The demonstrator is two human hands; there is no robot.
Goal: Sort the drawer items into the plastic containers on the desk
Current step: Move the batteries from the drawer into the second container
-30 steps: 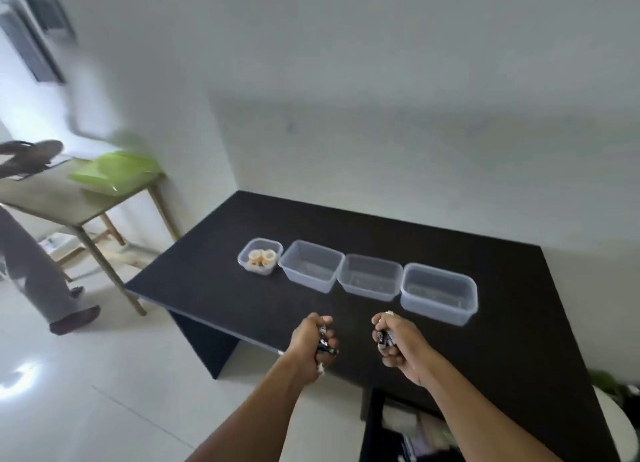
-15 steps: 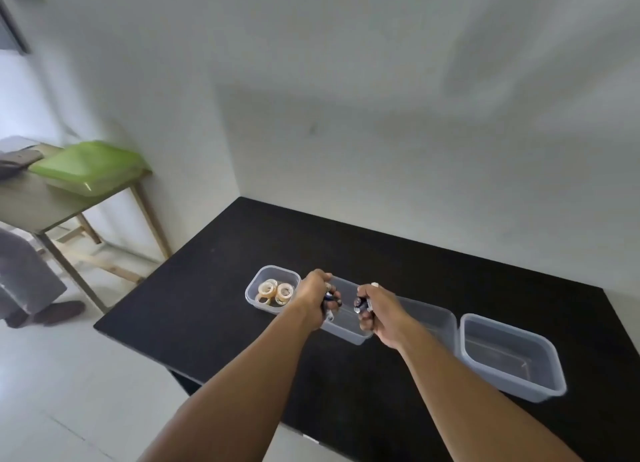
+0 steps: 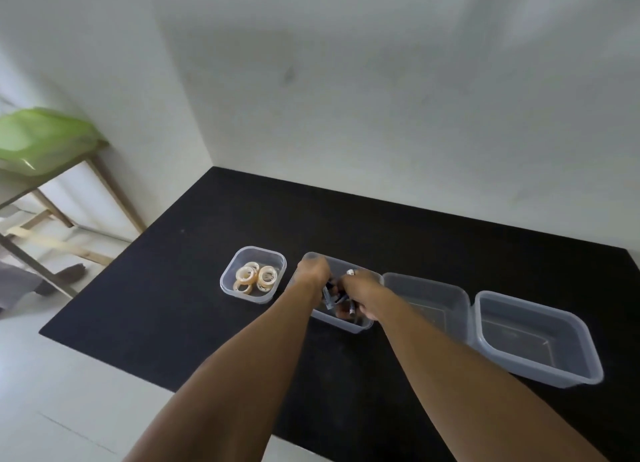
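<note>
Drawer items (image 3: 333, 296) — small, dark, stubby pieces, kind not resolvable — are held low inside the second container (image 3: 341, 324), bunched between the two hands. The fingers of the left hand (image 3: 313, 271) are curled downward, with dark pieces protruding beneath them. The right hand (image 3: 360, 288) is likewise clenched round a few, one end showing under the palm. Whether either grasp has begun to loosen cannot be told.

Both hands are lowered past the rim, probably so that the pieces are set down rather than dropped and bounced out.

Outward: the containers are lined up in a row across the black desk (image 3: 173, 305), touching or nearly so, one kind to each, it is judged. The small container (image 3: 228, 290) at the left end holds tape rolls (image 3: 256, 276). The third container (image 3: 433, 295) and the fourth container (image 3: 540, 368) appear bare inside.

Sorting is judged about halfway, two bins unused. The drawer itself is not in view.

Beyond the desk, a green tub (image 3: 41, 139) is seen on a wooden side table (image 3: 114, 188).
</note>
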